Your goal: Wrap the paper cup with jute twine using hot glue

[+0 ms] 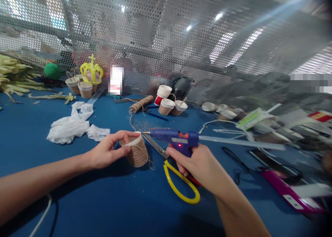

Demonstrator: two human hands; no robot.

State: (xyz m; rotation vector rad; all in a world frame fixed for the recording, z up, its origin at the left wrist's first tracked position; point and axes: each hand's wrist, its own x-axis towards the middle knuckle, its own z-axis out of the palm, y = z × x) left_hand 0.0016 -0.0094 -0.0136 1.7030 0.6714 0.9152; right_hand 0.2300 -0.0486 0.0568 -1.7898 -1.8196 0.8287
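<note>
My left hand [110, 149] grips a small paper cup [138, 154] wrapped in brown twine, fingers at its white rim and thumb on the side. The cup leans to one side, and a loose twine end trails from its lower right. In my right hand [193, 162] is a blue hot glue gun [172, 137] with a red light lit and a long clear glue stick out of its back. The gun's nozzle points left, close to the cup's rim; whether they touch I cannot tell. Beneath the gun lie scissors [181, 187] with a yellow handle, partly hidden.
A twine roll [141, 104] lies behind the cup, its strand running toward the rim. Several wrapped cups [166, 106] stand farther back. White lace [68, 128] lies left, near a yellow crown [91, 73]. A purple power strip [282, 188] and cables are at right.
</note>
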